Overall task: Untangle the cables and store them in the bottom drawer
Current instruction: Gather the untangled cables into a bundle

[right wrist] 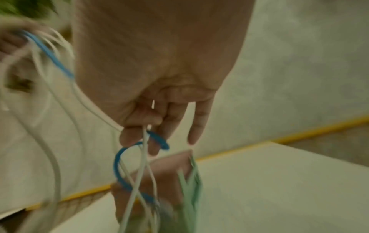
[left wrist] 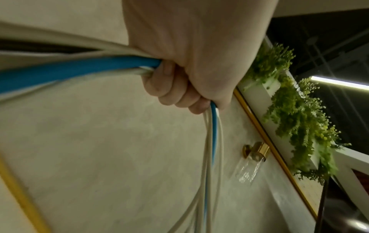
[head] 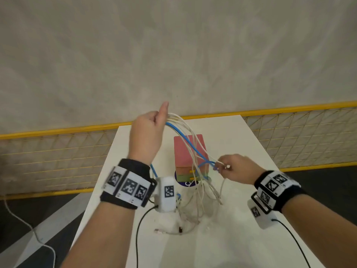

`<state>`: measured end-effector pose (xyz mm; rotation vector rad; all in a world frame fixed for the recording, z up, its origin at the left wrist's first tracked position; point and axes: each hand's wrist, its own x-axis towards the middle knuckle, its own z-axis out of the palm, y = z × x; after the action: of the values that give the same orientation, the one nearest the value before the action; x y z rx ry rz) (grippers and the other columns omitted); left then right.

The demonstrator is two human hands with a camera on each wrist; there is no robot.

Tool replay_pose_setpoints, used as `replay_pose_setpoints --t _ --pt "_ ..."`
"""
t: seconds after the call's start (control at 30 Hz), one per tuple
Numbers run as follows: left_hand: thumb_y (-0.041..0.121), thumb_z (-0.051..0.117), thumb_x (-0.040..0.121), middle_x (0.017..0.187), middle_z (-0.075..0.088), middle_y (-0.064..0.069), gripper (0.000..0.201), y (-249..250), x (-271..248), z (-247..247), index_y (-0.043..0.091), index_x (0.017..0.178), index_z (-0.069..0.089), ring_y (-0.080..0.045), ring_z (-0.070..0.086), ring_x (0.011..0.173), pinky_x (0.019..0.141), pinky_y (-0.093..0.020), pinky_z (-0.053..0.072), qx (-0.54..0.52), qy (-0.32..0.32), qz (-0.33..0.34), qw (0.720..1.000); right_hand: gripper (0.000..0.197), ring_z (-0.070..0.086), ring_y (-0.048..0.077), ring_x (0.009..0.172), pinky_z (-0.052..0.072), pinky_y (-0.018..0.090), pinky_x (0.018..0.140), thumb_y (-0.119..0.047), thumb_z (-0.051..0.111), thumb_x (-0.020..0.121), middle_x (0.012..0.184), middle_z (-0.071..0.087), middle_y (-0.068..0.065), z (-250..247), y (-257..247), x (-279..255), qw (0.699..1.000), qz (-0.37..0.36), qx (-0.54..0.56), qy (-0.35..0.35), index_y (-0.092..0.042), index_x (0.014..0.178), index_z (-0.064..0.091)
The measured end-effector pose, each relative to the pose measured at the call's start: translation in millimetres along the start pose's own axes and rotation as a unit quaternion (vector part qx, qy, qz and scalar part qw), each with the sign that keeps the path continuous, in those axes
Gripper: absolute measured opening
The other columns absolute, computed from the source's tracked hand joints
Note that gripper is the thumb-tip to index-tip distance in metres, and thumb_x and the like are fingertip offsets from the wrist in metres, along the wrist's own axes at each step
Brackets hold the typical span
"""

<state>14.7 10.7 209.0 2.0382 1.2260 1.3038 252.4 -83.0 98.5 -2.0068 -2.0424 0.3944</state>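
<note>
Two hands are up over a white tabletop (head: 241, 238). The left hand (head: 146, 136) is raised high in the middle of the head view. Its fingers (left wrist: 169, 88) are curled tight around a bunch of cables, with the thumb sticking up. The bunch has one blue cable (head: 185, 141) and several white cables (head: 190, 130); the exact number of white ones is hard to count. In the left wrist view, the blue cable (left wrist: 69, 71) goes into the fist on the left side and comes out again below it, next to the white cables (left wrist: 207, 157).

The cables bend over from the left hand down to the right hand (head: 237, 169), which is lower, at the middle right of the head view. Its thumb and first fingers (right wrist: 135, 135) pinch one white strand, and a loop of the blue cable (right wrist: 117, 165) hangs just under them. The little finger points out straight. That view is blurry.

Behind the cables stands one small drawer box (head: 190, 151) with a pink top, in the middle of the head view. More white cable ends (head: 191, 215) lie in a loose pile on the tabletop near the bottom middle. The drawers look closed, but the bottom drawer is partly hidden.
</note>
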Motion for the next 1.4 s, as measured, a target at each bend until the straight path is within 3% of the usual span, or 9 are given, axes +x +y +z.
replay_pose_setpoints --t 0.13,0.37,0.53,0.67,0.77,1.0,1.1,1.2,1.4 --pt "0.044 0.047 0.099 0.044 0.029 0.002 0.058 5.7 7.0 -10.1 0.022 0.046 0.033 -0.013 0.034 0.047 0.056 -0.031 0.021 0.034 -0.025 0.014 0.999 0.026 0.061 0.017 0.104 0.046 0.038 0.092 -0.018 0.052 0.08 0.117 0.057 -0.012 25.2 25.6 -11.1 0.998 0.021 0.02 -0.057 -0.041 0.069 0.056" --pt "0.053 0.043 0.097 0.052 0.039 -0.013 0.064 9.3 -7.3 20.8 0.001 0.06 0.05 -0.026 0.041 0.054 0.057 -0.041 0.036 0.026 -0.075 0.03 0.996 0.079 0.04 0.0 0.131 0.036 0.018 0.104 -0.043 0.076 0.072 0.14 0.035 -0.01 -18.0 -42.4 7.8 0.915 -0.064 0.374 0.138 -0.029 0.133 0.026" --pt "0.049 0.046 0.097 0.047 0.033 0.004 0.061 31.4 -2.3 18.3 0.001 0.061 0.053 -0.013 0.032 0.049 0.053 -0.031 0.032 -0.055 -0.032 0.019 0.998 0.022 0.064 0.023 0.08 0.052 0.041 0.078 -0.014 0.033 0.099 0.084 0.058 0.01 -9.6 -75.3 23.7 0.927 -0.107 0.334 0.135 -0.029 0.115 0.032" --pt "0.044 0.048 0.099 0.038 0.032 0.007 0.059 31.8 1.5 3.7 0.019 0.048 0.033 -0.007 0.033 0.044 0.048 -0.02 0.025 -0.092 0.004 -0.002 0.996 0.013 0.056 0.002 0.063 0.044 0.017 0.062 -0.013 0.031 0.101 0.074 0.051 -0.004 13.6 -42.5 15.7 0.965 -0.085 0.238 0.068 -0.023 0.108 0.028" --pt "0.046 0.047 0.098 0.052 0.023 0.002 0.058 27.8 2.5 -2.3 0.015 0.053 0.028 -0.011 0.023 0.05 0.049 -0.025 0.02 -0.13 0.035 -0.02 0.991 0.006 0.047 0.003 0.052 0.036 0.022 0.059 -0.021 0.031 0.102 0.07 0.056 -0.003 33.5 -7.0 5.3 0.984 -0.04 0.171 0.016 -0.021 0.101 0.037" --pt "0.047 0.045 0.099 0.055 0.024 -0.001 0.057 26.2 -0.7 -7.9 0.014 0.054 0.029 -0.013 0.025 0.053 0.052 -0.027 0.024 -0.143 0.037 -0.024 0.989 0.03 0.051 0.019 0.12 0.041 0.035 0.096 -0.042 0.045 0.094 0.112 0.052 -0.003 56.8 42.4 -8.6 0.995 0.078 -0.027 -0.064 -0.023 0.114 0.055" --pt "0.047 0.044 0.099 0.054 0.023 0.002 0.056 24.8 -2.6 -1.6 0.016 0.055 0.028 -0.011 0.025 0.052 0.052 -0.026 0.024 -0.136 0.008 -0.027 0.99 0.095 0.022 0.021 0.142 0.026 0.04 0.115 -0.039 0.073 0.078 0.152 0.021 0.005 30.4 27.0 -3.9 0.99 0.067 0.105 -0.071 -0.024 0.15 0.013" --pt "0.046 0.044 0.099 0.054 0.023 0.0 0.055 26.5 -9.5 10.8 0.016 0.056 0.028 -0.01 0.024 0.05 0.051 -0.027 0.021 -0.112 -0.038 -0.014 0.993 0.118 0.016 0.002 0.143 0.02 0.019 0.112 -0.041 0.081 0.068 0.155 0.014 -0.01 -9.0 -24.5 0.8 0.95 -0.017 0.312 0.004 -0.036 0.15 -0.005" --pt "0.044 0.046 0.099 0.055 0.025 0.0 0.055 32.5 -16.0 10.4 0.018 0.054 0.03 -0.011 0.024 0.051 0.05 -0.027 0.023 -0.136 -0.038 -0.012 0.99 0.014 0.066 0.016 0.077 0.052 0.031 0.075 -0.01 0.043 0.098 0.09 0.059 0.0 -8.3 -66.6 21.5 0.933 -0.091 0.327 0.117 -0.013 0.111 0.045"
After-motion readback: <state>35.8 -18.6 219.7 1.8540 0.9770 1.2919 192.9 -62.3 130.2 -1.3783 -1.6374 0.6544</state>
